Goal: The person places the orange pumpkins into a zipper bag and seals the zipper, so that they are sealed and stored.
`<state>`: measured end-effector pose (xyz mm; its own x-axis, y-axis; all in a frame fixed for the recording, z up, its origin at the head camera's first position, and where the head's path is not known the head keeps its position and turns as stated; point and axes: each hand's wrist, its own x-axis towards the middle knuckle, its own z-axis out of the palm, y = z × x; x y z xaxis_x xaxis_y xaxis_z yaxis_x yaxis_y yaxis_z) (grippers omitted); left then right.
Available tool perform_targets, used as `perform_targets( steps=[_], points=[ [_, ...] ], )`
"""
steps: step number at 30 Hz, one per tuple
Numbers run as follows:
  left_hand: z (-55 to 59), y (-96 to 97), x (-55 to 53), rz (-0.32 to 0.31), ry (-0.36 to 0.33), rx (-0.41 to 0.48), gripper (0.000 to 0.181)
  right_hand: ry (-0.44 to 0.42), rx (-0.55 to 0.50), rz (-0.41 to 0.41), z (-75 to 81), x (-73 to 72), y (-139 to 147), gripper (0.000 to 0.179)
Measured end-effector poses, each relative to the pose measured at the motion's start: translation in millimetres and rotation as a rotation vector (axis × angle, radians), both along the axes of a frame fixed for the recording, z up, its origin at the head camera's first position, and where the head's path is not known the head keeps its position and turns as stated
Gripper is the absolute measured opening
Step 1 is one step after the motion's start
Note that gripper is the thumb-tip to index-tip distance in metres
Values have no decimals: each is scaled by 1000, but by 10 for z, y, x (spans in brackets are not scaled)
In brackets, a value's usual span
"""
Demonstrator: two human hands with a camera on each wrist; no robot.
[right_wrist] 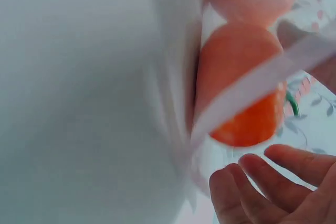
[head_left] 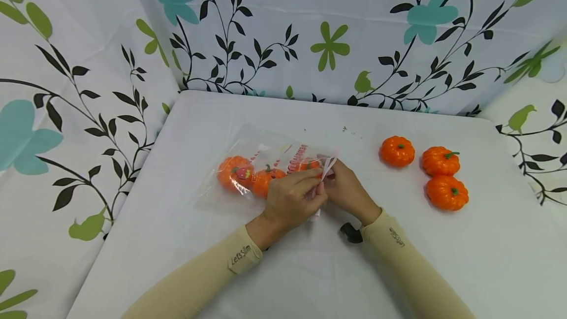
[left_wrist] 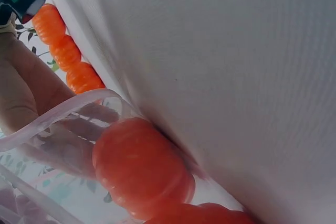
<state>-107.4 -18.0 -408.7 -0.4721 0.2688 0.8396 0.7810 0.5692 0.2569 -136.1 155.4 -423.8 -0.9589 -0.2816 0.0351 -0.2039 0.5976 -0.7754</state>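
Note:
A clear zip bag (head_left: 248, 144) with red print lies on the table, holding orange toy pumpkins (head_left: 235, 174). My left hand (head_left: 290, 201) pinches the bag's rim near its mouth, on the right side. Close against that mouth is my right hand (head_left: 347, 188), its fingers partly hidden by the bag in the head view. The right wrist view has the right fingers (right_wrist: 283, 182) fairly straight, just short of the nearest pumpkin (right_wrist: 244, 85), holding nothing. Through the plastic in the left wrist view, the right fingers reach beside a pumpkin (left_wrist: 142, 166).
Three more pumpkins stand on the right of the white table (head_left: 500, 260): one alone (head_left: 397, 151), and two touching, the rear (head_left: 440, 161) and front (head_left: 447, 193). A black device (head_left: 351, 233) sits at my right wrist. Patterned cloth (head_left: 283, 14) hangs behind.

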Motion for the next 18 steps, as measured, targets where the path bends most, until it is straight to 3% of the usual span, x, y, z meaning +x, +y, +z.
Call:
perform_targets(
  steps=[6,12,18],
  points=[
    [39,-17,-11,17,-14,-32,12,30,104,-89,66,93,184,37],
    [60,-19,-12,25,-20,-46,13,-101,27,-59,62,110,203,38],
    [58,3,-12,16,-11,-33,14,-115,-10,-28,71,77,145,24]
  ],
)
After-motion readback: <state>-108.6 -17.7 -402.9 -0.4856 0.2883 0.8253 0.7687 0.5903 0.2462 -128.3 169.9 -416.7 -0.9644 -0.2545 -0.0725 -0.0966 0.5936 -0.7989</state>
